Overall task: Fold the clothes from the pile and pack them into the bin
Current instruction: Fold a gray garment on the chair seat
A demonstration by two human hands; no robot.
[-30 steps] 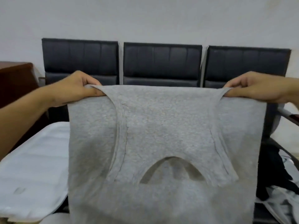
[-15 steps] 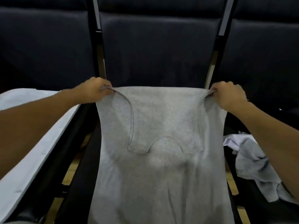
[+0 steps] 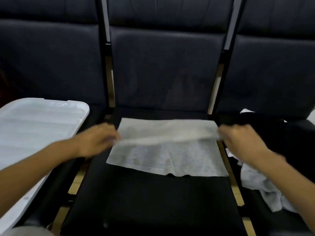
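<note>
White lid (image 3: 34, 126) beside grey garment (image 3: 167, 159)

Both your forearms reach forward, bare, coming in from the lower corners toward the grey garment (image 3: 166, 150) on the middle seat. Your left hand (image 3: 98, 140) sits at the garment's left edge, back of the hand up, fingers curled onto the raised fold; motion blur hides the exact pinch. Your right hand (image 3: 238, 139) sits at the garment's right edge, knuckles up, fingers curled around the same fold. The two hands are level, well apart, one at each side.
</note>
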